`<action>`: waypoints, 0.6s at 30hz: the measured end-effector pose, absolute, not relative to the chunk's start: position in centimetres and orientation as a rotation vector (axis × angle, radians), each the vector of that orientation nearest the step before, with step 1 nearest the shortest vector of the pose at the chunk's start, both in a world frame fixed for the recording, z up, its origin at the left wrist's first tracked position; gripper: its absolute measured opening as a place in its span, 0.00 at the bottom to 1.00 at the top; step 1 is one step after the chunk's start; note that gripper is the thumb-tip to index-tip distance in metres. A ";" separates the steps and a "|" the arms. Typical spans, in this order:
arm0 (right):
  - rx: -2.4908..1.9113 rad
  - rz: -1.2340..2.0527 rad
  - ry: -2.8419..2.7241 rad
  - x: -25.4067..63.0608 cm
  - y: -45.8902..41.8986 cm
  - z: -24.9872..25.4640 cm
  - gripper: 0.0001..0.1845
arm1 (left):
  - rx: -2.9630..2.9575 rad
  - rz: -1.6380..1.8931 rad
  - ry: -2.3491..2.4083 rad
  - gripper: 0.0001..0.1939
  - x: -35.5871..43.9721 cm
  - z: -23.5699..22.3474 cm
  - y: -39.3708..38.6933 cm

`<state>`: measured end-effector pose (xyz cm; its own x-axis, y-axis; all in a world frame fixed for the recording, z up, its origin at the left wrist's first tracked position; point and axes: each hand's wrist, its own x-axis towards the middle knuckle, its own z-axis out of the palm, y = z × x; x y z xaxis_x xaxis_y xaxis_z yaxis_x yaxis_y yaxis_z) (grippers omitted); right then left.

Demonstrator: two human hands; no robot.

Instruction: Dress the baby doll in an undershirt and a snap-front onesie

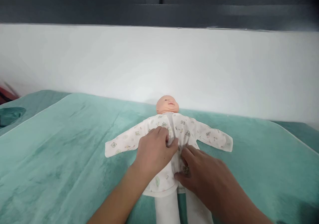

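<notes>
A baby doll point(167, 105) lies on its back, its head near the wall. It wears a white baby jacket point(185, 126) printed with small animals, its long sleeves spread out to both sides. White trousers point(167, 209) cover the legs, which run off the bottom of the view. My left hand point(155, 151) rests on the jacket's chest, fingers curled on the cloth near the front opening. Lower and to the right, my right hand point(203, 170) has thumb and fingers closing on the other front edge. The fingertips partly hide the fastening.
A green plush sheet point(74, 157) lies under the doll. Behind it rises a white wall point(124, 61) with a dark window frame point(74, 6) above. Something red point(7, 94) shows at the far left edge, near a darker green patch of cloth point(11, 115).
</notes>
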<state>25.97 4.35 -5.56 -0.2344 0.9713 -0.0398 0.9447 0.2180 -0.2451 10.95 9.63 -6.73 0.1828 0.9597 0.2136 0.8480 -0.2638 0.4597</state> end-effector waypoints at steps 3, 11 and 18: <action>-1.895 0.270 -2.361 25.4 4.3 -5.9 0.09 | 2.239 0.653 1.730 0.15 11.5 -7.1 9.5; -1.807 0.424 -2.400 27.2 4.3 -5.1 0.09 | 2.017 0.974 1.538 0.12 11.7 -6.9 9.1; -1.605 0.951 -2.349 28.9 4.5 -3.6 0.14 | 1.662 1.014 1.340 0.13 11.4 -5.2 8.8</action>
